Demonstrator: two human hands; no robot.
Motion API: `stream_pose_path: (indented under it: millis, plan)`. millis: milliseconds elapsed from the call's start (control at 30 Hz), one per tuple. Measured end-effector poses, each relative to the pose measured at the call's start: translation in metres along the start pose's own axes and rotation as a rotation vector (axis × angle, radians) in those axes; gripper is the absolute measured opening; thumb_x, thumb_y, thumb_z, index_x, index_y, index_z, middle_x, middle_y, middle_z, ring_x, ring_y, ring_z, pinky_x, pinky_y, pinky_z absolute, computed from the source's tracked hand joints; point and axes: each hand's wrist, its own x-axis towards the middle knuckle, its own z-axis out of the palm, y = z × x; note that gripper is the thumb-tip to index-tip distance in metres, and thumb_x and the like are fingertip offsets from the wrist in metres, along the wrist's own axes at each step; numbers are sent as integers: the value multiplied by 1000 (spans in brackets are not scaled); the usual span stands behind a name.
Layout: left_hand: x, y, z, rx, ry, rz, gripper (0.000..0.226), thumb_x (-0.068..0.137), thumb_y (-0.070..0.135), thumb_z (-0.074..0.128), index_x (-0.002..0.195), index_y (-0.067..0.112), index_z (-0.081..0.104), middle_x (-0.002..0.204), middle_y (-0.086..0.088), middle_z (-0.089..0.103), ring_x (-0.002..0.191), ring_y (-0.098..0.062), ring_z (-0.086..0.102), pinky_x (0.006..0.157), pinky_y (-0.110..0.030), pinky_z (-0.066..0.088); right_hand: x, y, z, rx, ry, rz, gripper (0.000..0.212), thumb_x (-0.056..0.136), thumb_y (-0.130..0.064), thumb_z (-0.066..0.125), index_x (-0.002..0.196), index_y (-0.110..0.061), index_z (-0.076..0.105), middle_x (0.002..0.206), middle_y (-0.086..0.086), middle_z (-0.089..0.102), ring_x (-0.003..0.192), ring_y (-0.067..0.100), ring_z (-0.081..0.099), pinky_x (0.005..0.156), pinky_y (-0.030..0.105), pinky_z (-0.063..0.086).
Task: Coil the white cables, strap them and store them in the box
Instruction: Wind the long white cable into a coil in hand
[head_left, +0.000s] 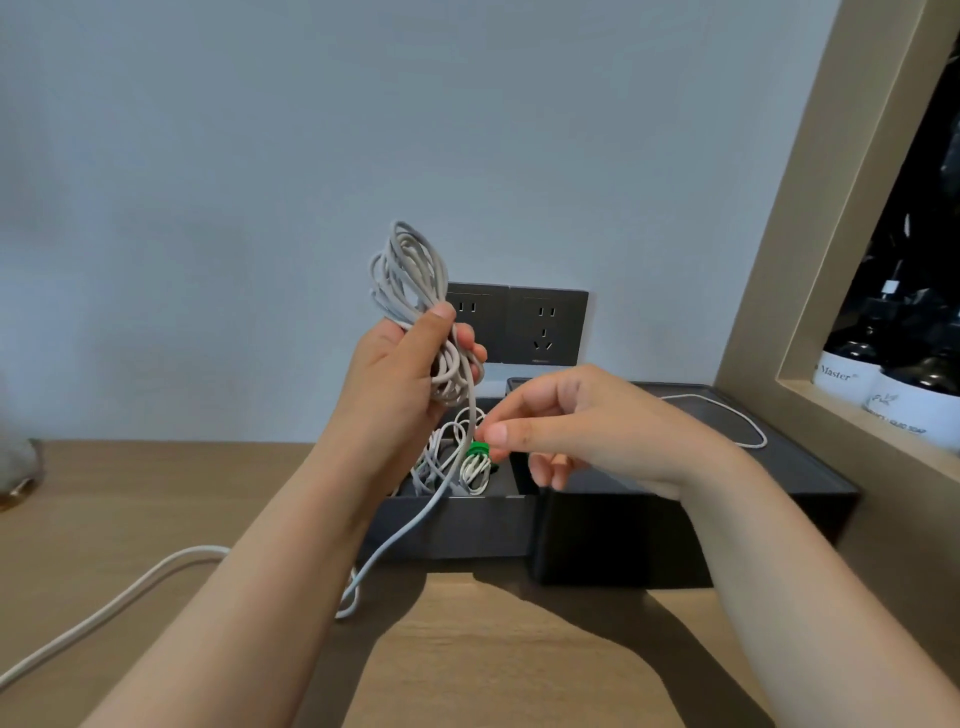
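Note:
My left hand (400, 374) grips a bundle of white cable (410, 270) raised above the open dark box (457, 530). A loose strand drops from the bundle, crosses the box front and trails left over the wooden table (104, 608). My right hand (587, 431) is just right of that strand with its fingers curled, and the thumb and forefinger tips pinch it at the box's height. Inside the box lies a small coiled white cable bound with a green strap (478, 449), beside other loose white loops (441, 457).
The box's dark lid (805, 478) lies to the right with another white cable (748, 431) on it. A black double wall socket (519, 322) sits behind the box. A wall niche at right holds dark bottles (883, 384). A blurred object (15, 467) is at the left edge.

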Motion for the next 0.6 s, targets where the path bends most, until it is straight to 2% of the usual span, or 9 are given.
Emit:
stream_pose_path:
  millis: [267, 367, 533, 600]
  plan:
    - [2, 4, -1, -129, -1, -5, 29, 101, 17, 45, 75, 10, 55, 69, -1, 59, 68, -15, 59, 70, -25, 51, 9, 5, 17, 45, 2, 9, 19, 83, -29, 76, 97, -17, 73, 80, -2, 71, 61, 9, 61, 58, 23, 51]
    - [2, 5, 0, -131, -3, -4, 28, 101, 17, 45, 75, 10, 54, 68, 0, 59, 67, -15, 60, 66, -24, 52, 8, 5, 16, 61, -45, 7, 13, 85, -25, 74, 89, -13, 73, 72, -3, 68, 63, 9, 61, 58, 21, 49]
    - [1, 6, -1, -177, -21, -25, 27, 100, 17, 45, 75, 11, 52, 66, 1, 57, 65, -14, 59, 65, -23, 53, 1, 6, -5, 51, -34, 33, 9, 92, -13, 63, 87, -6, 65, 84, 6, 74, 55, 8, 56, 50, 16, 45]
    - [1, 8, -1, -189, -26, -35, 27, 100, 17, 45, 75, 12, 51, 66, 1, 57, 65, -14, 59, 68, -23, 53, -5, 8, -17, 57, 9, 43, 10, 92, -10, 61, 84, -6, 63, 78, 7, 72, 52, 8, 52, 47, 16, 42]
